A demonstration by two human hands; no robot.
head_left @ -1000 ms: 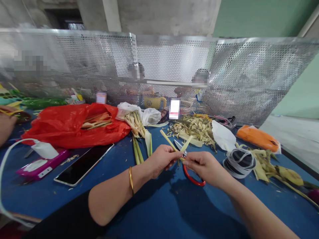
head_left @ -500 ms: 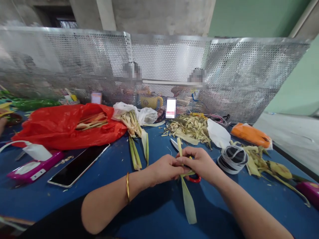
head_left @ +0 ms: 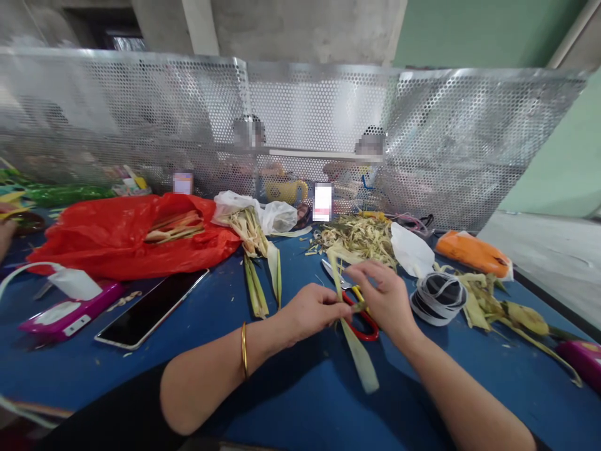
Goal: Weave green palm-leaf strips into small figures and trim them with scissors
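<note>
My left hand pinches a pale green husk strip near the middle of the blue table. One end of the strip rises above the fingertips, and the wider end slants down to the right. Just to the right, my right hand has its thumb and forefinger apart, near the strip's upper part, with no husk seen between them. Scissors with red and yellow handles lie beneath and between the hands, blades toward the back left.
A phone, a purple power strip and a red bag lie at left. Husk stalks are left of centre. Shredded husk, a ribbon roll and an orange packet lie to the right. Perforated metal panels stand behind.
My right hand has let go of the strip and moved up and right, its fingers spreading. The strip's lower end has swung slightly right and up. More of the scissors shows.
</note>
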